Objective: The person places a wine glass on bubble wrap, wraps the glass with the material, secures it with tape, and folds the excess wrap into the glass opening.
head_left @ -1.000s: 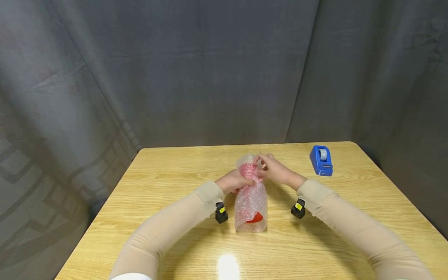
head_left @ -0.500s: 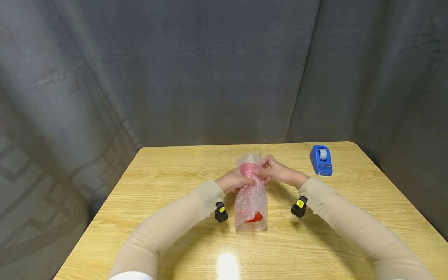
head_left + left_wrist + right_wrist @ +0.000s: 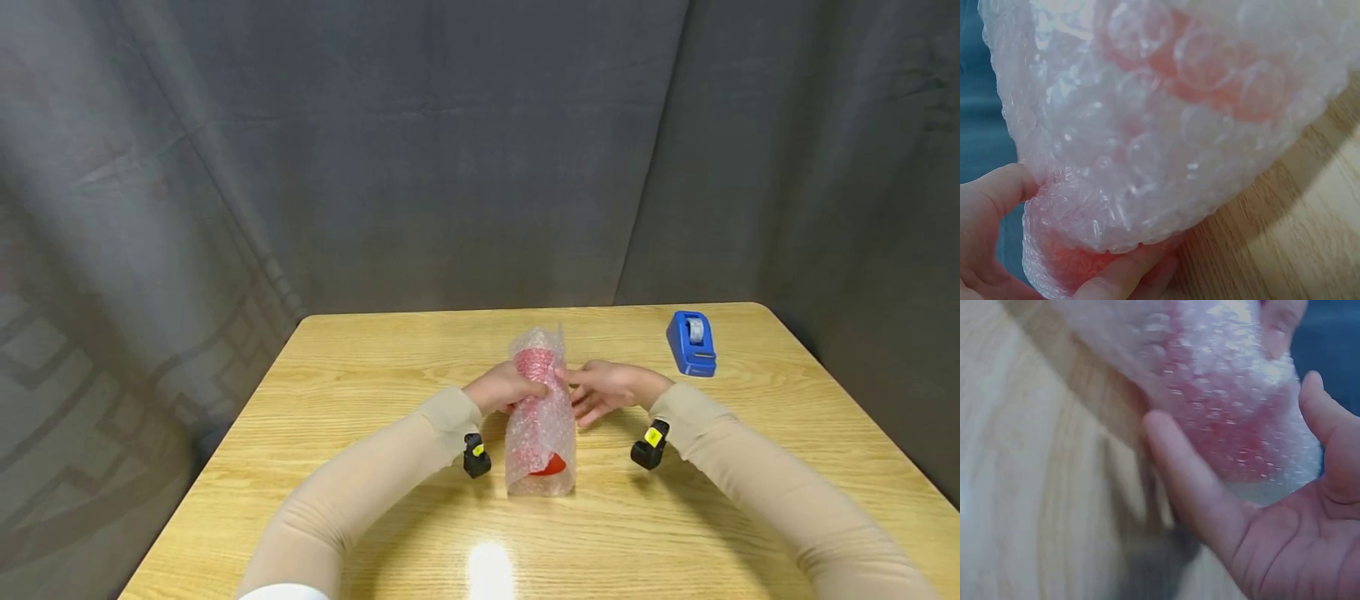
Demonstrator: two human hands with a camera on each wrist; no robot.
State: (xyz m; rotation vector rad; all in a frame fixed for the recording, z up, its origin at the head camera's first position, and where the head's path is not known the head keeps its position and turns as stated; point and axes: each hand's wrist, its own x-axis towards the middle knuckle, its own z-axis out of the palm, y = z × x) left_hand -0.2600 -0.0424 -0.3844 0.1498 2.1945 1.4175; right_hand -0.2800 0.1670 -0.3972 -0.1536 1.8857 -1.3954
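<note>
A bundle of clear bubble wrap lies lengthwise on the table around a red and pink object. At its near end, part of the red object shows through; its kind is hidden by the wrap. My left hand grips the bundle's narrow middle, thumb on top. In the left wrist view the thumb and fingers curl round the wrap. My right hand is at the bundle's right side with fingers spread. The right wrist view shows its straight forefinger along the wrap; contact is hard to tell.
A blue tape dispenser with a roll of clear tape stands at the back right of the wooden table. A grey curtain hangs behind the table. Small black cameras are strapped below both wrists.
My right hand has let go of the wrap near the bundle's far end, moved down and to the right, and spread its fingers. The left hand keeps its hold.
</note>
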